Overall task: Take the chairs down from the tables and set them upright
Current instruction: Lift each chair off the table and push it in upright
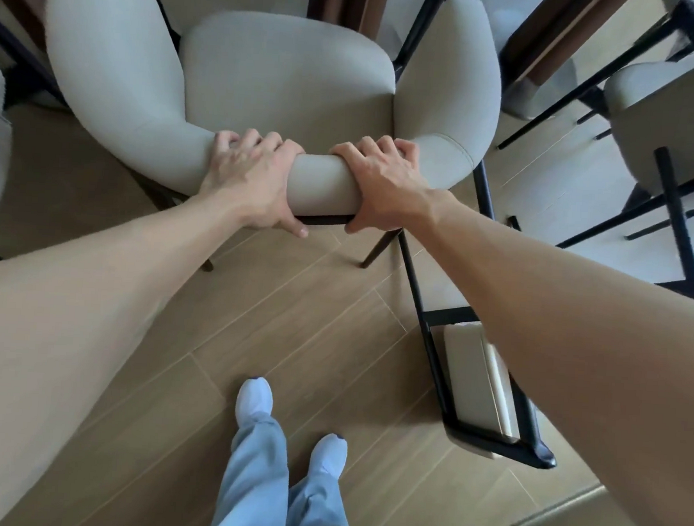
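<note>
Both hands, left hand [248,183] and right hand [386,188], grip the soft beige armchair's [282,92] back; it stands upright on the floor, while another beige chair [662,131], upper right, looks upside down.

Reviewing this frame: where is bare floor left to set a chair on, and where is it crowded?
Bare wood floor lies between the held beige chair and the person's feet, and on to the lower left. The right side is crowded: a black-framed chair and an upturned chair. Left hand and right hand grip the backrest.
</note>
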